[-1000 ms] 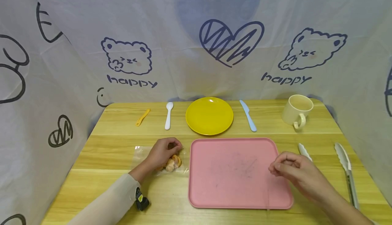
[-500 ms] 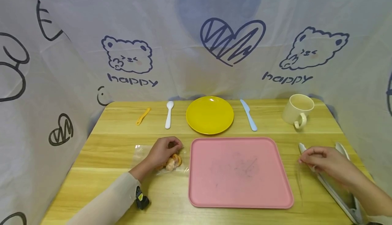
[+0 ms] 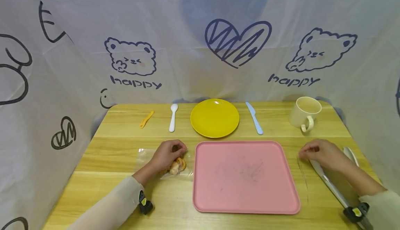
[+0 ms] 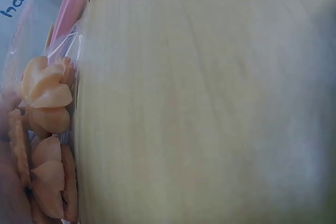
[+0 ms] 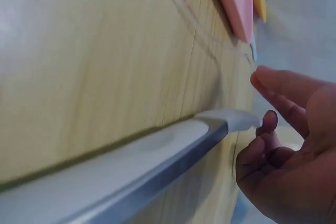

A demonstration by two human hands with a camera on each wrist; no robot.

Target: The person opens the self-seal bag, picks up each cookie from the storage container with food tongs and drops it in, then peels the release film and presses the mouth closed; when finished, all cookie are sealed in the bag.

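My left hand [image 3: 165, 155] is over a clear plastic bag [image 3: 143, 155] on the table, its curled fingers and thumb meeting at the bag's upper right side. In the bag lie several orange and peach food-like pieces [image 4: 47, 98], some petal-shaped, some wavy-edged; whether they are real cannot be told. My right hand [image 3: 323, 155] is right of the tray, above the tongs [image 3: 331, 186]. A thin, clear strip [image 3: 303, 178], like a plastic trimming, hangs from its thumb and forefinger. In the right wrist view the strip [image 5: 202, 27] curves up to the fingertips. The hand hides part of the tongs.
The pink tray [image 3: 247, 207] lies between the hands. Behind it stand a yellow plate [image 3: 214, 118], a pale blue knife [image 3: 254, 118] and a cream mug [image 3: 304, 112]. Further left are a white spoon [image 3: 173, 117] and a small orange utensil [image 3: 147, 119].
My right hand has moved from the tray's right edge to above the tongs, then slightly forward, carrying the strip. The left hand and the bag have stayed in place.
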